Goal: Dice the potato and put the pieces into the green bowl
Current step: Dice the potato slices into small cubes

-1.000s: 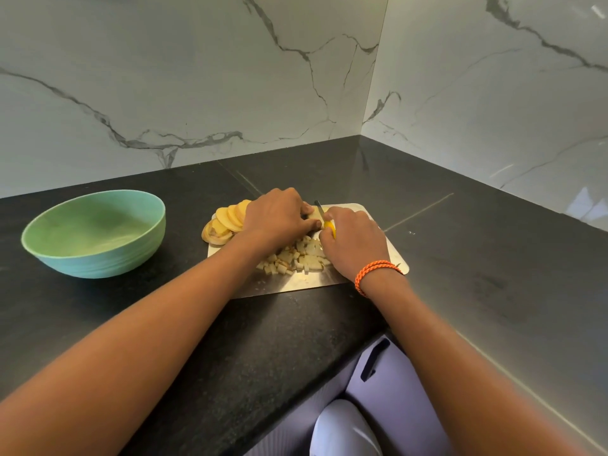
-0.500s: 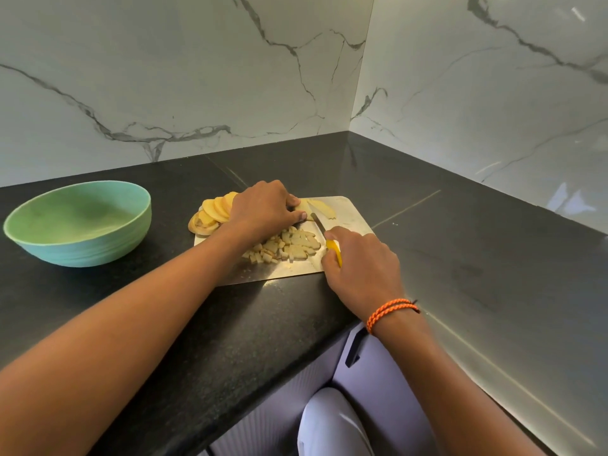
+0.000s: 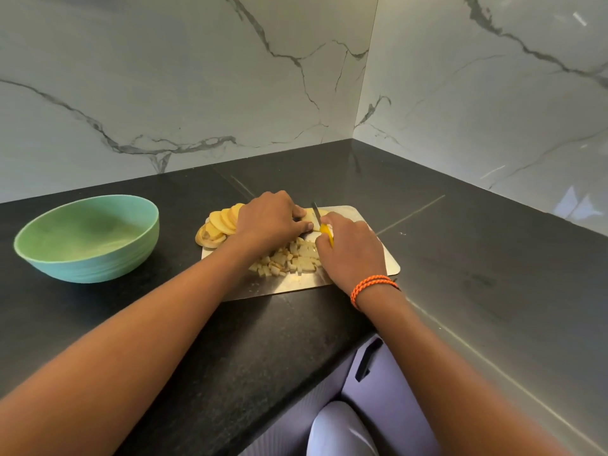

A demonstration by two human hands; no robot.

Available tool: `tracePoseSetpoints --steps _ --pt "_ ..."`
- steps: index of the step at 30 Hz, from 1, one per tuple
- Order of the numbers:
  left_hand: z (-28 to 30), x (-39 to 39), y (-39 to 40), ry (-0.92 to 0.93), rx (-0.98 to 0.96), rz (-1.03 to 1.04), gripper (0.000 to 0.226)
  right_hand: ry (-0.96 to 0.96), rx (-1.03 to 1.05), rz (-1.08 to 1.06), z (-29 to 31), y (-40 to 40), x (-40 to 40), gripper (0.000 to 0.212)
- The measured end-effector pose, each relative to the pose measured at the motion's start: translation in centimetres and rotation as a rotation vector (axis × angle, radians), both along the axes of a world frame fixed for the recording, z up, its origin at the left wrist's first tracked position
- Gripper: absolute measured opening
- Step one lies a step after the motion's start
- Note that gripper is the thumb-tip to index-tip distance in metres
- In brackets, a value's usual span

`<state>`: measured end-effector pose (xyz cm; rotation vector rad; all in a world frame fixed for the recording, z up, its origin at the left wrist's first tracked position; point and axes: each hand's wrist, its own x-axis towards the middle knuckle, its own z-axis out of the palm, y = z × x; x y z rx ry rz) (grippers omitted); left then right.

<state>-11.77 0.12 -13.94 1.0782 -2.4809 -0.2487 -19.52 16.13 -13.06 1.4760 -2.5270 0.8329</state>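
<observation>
While pale-yellow potato slices (image 3: 219, 224) lie fanned at the far-left corner of the metal cutting board (image 3: 378, 258), small diced pieces (image 3: 289, 260) sit heaped mid-board, just under both wrists. L hand (image 3: 268, 222) curls over a slice (image 3: 309, 218), fingertips pinning it. R hand (image 3: 350, 250) grips a yellow-handled knife (image 3: 320, 222), blade at that slice. Green bowl (image 3: 87, 238) stands well apart, left on the black counter (image 3: 460, 258).

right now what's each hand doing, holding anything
Left hand: pinches a potato slice on the cutting board.
Right hand: grips the knife.
</observation>
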Motion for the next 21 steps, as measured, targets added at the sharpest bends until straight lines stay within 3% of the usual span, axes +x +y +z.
tracePoseSetpoints --steps 21 --pt "-0.2 -0.4 -0.5 -0.028 -0.013 0.032 0.039 0.078 0.075 0.071 -0.5 0.8 0.0 0.034"
